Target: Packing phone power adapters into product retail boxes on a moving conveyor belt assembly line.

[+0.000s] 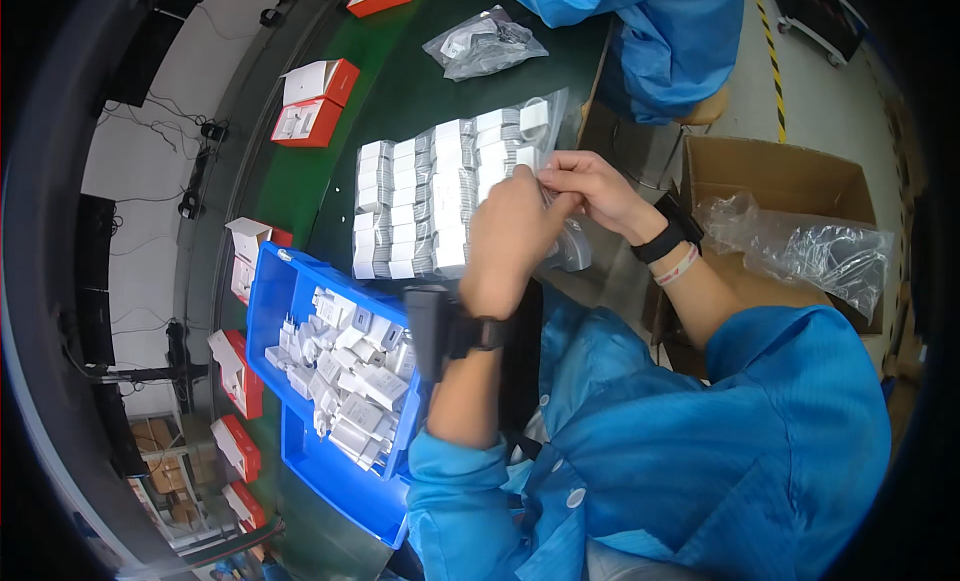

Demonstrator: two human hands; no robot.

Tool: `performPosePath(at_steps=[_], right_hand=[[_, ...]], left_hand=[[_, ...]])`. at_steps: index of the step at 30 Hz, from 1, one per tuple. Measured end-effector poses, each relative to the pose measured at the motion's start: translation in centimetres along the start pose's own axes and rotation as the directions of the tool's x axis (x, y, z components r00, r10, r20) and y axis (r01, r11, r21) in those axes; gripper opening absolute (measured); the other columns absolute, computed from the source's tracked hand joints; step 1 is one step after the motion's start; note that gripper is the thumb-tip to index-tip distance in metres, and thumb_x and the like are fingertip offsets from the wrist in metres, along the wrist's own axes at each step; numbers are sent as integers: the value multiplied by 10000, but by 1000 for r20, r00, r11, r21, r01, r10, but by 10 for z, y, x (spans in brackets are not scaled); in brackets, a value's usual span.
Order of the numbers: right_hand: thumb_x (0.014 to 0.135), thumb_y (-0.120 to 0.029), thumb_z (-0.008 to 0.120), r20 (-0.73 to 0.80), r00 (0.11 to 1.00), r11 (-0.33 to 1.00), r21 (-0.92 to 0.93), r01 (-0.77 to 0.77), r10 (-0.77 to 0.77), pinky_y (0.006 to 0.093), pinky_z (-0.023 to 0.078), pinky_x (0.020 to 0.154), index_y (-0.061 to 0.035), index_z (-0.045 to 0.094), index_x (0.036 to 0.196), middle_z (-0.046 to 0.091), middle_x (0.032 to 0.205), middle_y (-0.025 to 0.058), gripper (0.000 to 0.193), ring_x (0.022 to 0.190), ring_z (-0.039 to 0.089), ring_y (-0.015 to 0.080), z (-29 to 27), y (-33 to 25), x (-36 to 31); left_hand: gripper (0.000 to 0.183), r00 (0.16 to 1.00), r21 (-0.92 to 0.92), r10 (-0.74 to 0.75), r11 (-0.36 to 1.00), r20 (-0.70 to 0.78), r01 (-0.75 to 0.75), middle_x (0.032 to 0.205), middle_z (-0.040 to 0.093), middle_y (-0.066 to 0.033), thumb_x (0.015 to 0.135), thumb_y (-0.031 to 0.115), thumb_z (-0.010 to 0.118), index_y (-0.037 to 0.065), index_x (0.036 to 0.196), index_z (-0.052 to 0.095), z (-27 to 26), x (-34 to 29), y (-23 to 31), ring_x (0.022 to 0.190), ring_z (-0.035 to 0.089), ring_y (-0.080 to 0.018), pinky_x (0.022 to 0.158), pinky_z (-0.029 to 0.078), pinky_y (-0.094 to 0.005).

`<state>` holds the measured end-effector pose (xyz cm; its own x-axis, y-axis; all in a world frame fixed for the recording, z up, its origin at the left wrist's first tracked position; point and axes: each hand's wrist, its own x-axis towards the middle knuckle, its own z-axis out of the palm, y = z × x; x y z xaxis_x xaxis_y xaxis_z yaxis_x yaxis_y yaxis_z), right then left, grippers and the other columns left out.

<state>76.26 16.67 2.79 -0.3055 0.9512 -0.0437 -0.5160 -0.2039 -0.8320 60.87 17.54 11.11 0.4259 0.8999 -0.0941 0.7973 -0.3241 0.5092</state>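
Note:
A clear plastic bag lies on the dark green table, holding several rows of small white pieces with grey ridged sides. Their exact kind is hard to make out through the plastic. At the bag's right edge, my left hand is closed with its fingertips together, its back covering part of the rows. My right hand pinches the same edge, its fingers meeting those of the left. Just left of my left forearm stands a blue plastic bin full of loose white charger plugs.
Open red-and-white boxes stand in a line along the green strip on the left. Another clear bag lies at the far end, near a co-worker's blue sleeve. A cardboard box with crumpled plastic stands at right.

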Motion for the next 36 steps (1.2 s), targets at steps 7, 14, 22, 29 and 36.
performPosePath(at_steps=[7,14,22,29,36], right_hand=[[978,-221,595,266,946,982,28,185,-186,173,343,491,-60,621,801,599,706,-7,240,555,477,23,64,-43,34],[964,-193,596,431,852,951,51,305,-296,185,306,422,-54,621,794,559,597,-2,220,456,446,33,148,-72,69],[973,-138,555,520,773,921,74,383,-364,206,351,435,-24,614,854,516,614,3,174,477,442,50,235,-89,94],[971,-120,559,625,665,896,138,422,-410,205,285,402,-62,479,717,372,567,-47,272,435,339,46,316,-107,114],[997,-201,486,641,661,877,41,478,-390,200,234,405,-111,445,695,348,548,-68,318,437,298,17,378,-118,79]], left_hand=[[309,978,-267,156,957,141,-114,701,560,2,971,247,612,-46,883,654,-106,-27,-6,657,471,-62,580,387,-245],[267,985,-712,169,689,-23,-134,677,501,40,987,219,598,52,780,616,-166,-61,-44,613,401,-40,559,312,-214],[289,893,-687,67,615,-444,-387,596,529,18,954,173,570,31,702,584,-215,-100,-59,531,444,-46,500,332,-219],[271,760,-681,38,416,-649,-602,564,537,-23,907,115,558,11,657,555,-258,-140,-60,482,439,-71,465,335,-229],[294,673,-637,79,258,-736,-727,564,533,-32,918,126,550,14,647,543,-277,-193,-57,468,430,-78,450,329,-232]])
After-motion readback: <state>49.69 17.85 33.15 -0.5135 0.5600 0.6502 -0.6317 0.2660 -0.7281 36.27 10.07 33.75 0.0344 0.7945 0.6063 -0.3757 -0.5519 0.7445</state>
